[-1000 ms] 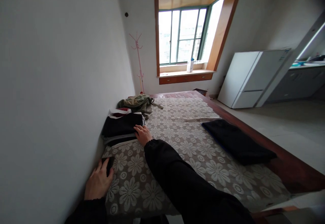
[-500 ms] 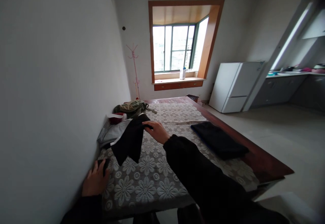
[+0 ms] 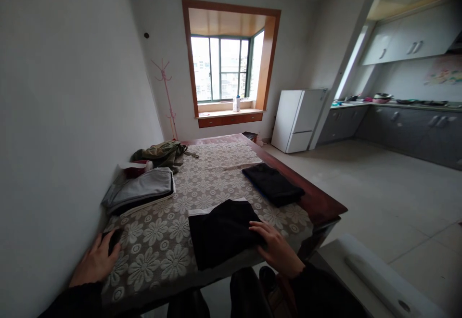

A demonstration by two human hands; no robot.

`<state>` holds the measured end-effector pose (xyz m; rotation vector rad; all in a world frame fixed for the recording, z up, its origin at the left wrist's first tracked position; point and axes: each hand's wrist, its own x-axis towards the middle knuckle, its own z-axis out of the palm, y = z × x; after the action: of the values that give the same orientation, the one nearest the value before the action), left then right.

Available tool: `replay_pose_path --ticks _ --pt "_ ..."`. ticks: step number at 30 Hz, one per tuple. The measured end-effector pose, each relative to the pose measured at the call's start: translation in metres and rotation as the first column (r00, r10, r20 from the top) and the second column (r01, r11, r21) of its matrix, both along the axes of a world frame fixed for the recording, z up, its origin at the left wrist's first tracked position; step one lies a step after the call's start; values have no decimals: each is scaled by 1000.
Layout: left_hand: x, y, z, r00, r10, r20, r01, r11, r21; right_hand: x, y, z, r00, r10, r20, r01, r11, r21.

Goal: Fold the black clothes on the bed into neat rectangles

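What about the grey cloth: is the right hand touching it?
No, the right hand touches the nearer black cloth, and the grey cloth lies apart, by the wall.

The right hand (image 3: pixel 277 249) touches black cloth (image 3: pixel 221 234) at the table's (image 3: pixel 327 206) near edge. The left hand (image 3: pixel 93 264) touches something dark (image 3: pixel 114 239) by the left edge.

Matt, soft-looking cloth: the black folded garment (image 3: pixel 220 234) under the fingers of the right hand (image 3: pixel 277 249).
Left of those fingers, the tablecloth (image 3: pixel 175 261) is rough, textured fabric with raised flowers; beyond them, the table edge (image 3: pixel 323 208) looks like smooth reddish wood with a dull sheen. Ahead of the left hand's (image 3: pixel 96 260) fingers, the grey folded garment (image 3: pixel 146 184) is smooth matt cloth, and farther off the backpack (image 3: pixel 159 151) is creased matt fabric.
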<state>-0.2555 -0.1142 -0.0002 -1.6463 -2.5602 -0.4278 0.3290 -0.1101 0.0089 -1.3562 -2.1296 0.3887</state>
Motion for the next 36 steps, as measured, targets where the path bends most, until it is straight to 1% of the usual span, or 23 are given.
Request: replay_pose_path --ticks 2,3,4,6,8,9,11,12,13,14,17,19,21,23,25,26,27,28,30,31,32,33,36 --pt "1 -1 3 999 6 53 -4 999 -40 -9 -9 -2 995 -44 91 37 997 75" --pt "2 -2 4 998 2 69 1 999 -42 -17 -13 -1 992 -46 121 33 994 103" --pt "5 -3 6 998 0 70 2 1000 -27 -26 -16 0 990 -28 138 12 993 120" --pt "17 -8 10 999 -9 46 8 1000 27 -46 -21 2 986 61 154 -78 991 111" --pt "40 -15 15 999 -41 35 38 996 86 -67 -22 3 975 157 156 -170 983 72" --pt "55 -21 17 996 -76 48 70 991 116 -77 -21 3 971 186 152 -196 979 51" --pt "93 -35 17 976 -184 112 162 969 184 -94 -20 1 970 201 139 -205 979 13" --pt "114 -44 15 951 -260 164 221 949 224 -100 -18 0 972 191 133 -193 981 -3" --pt "136 -53 11 922 -315 225 253 930 265 -104 -18 0 975 180 129 -179 984 -17" --pt "158 -64 6 895 -346 281 259 917 304 -107 -17 0 977 170 126 -168 985 -29" --pt "214 -95 -15 811 -373 451 223 909 352 -110 -15 3 984 154 86 -150 987 -50" --pt "240 -111 -29 736 -391 553 206 907 368 -109 -11 7 992 127 14 -126 990 -58" --pt "256 -122 -37 663 -419 621 195 897 398 -108 -5 13 993 69 -94 -76 995 -72" --pt "266 -126 -36 601 -432 673 176 892 416 -105 0 21 971 -28 -236 2 994 -110" --pt "276 -125 -28 525 -423 739 157 901 404 -102 0 32 909 -132 -395 77 985 -154" --pt "282 -124 -23 469 -420 777 143 904 403 -101 -4 37 869 -156 -469 88 982 -165" --pt "289 -121 -17 398 -424 814 120 903 412 -101 -10 42 831 -152 -535 74 983 -165" --pt "296 -119 -12 314 -437 843 86 897 433 -103 -19 45 797 -122 -591 32 987 -160" --pt "312 -115 -5 159 -459 874 -16 884 467 -110 -41 48 741 -13 -671 -118 982 -150" --pt "319 -114 -4 111 -448 887 -67 887 457 -115 -52 48 718 40 -695 -199 969 -149" --pt "324 -113 -4 86 -422 902 -109 896 430 -121 -62 46 696 83 -713 -264 953 -147" --pt "328 -113 -6 75 -389 918 -138 908 396 -125 -71 44 679 113 -726 -311 939 -145" --pt "327 -118 -15 79 -315 946 -160 933 324 -132 -85 37 659 143 -738 -378 912 -161"
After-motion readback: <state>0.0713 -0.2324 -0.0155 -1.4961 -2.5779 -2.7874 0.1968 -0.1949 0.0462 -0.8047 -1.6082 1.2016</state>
